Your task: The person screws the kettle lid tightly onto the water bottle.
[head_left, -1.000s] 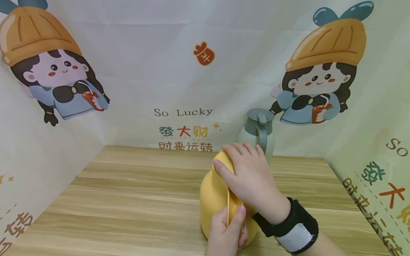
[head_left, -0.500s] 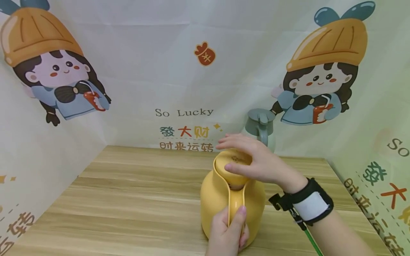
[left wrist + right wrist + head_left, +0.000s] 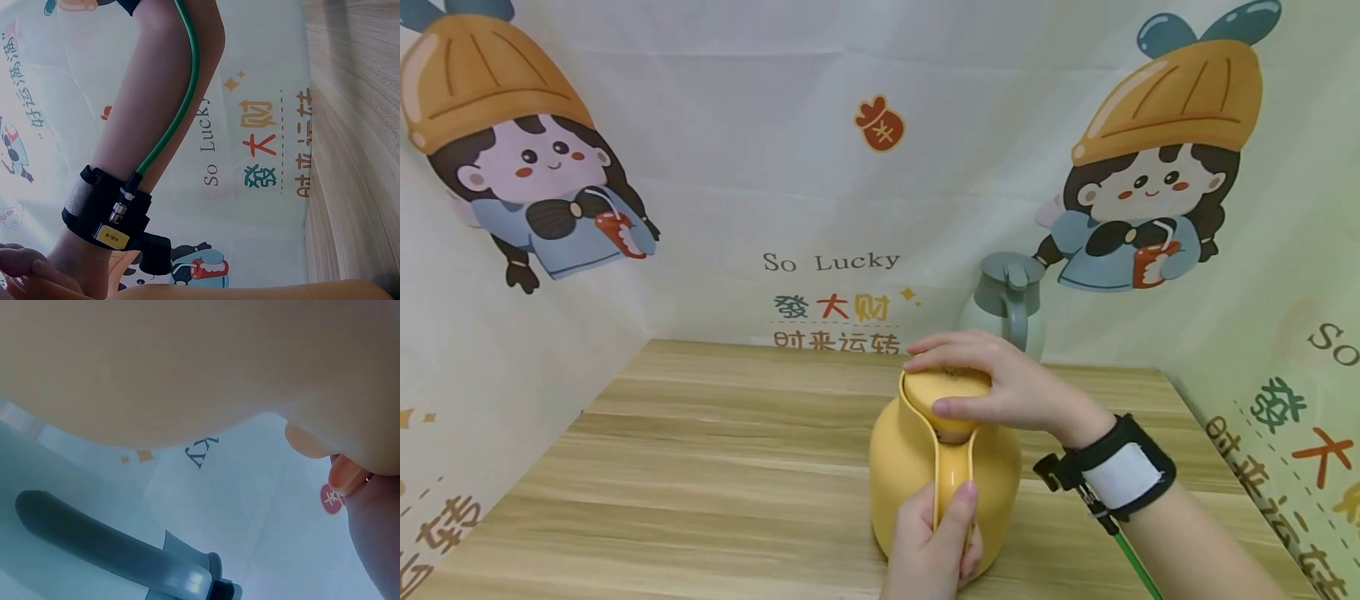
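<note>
A yellow thermos jug stands upright on the wooden table. My left hand grips its handle, the thumb lying along the near face. Over the jug's round lid is my right hand, its thumb at the near edge and its fingers round the far edge. The lid sits in the jug's neck, partly covered by that hand. In the left wrist view the jug's yellow side runs along the bottom. The right wrist view is mostly filled by the right hand, with a bit of orange between its digits.
Behind the right hand stands a pale green thermos jug with a grey-green top; its handle shows large in the right wrist view. A printed cloth hangs behind and beside the table. A green cable trails from the right wristband.
My right hand turned on the lid, lifted off it and swung right, then came back down round the lid. The left hand stays on the handle.
</note>
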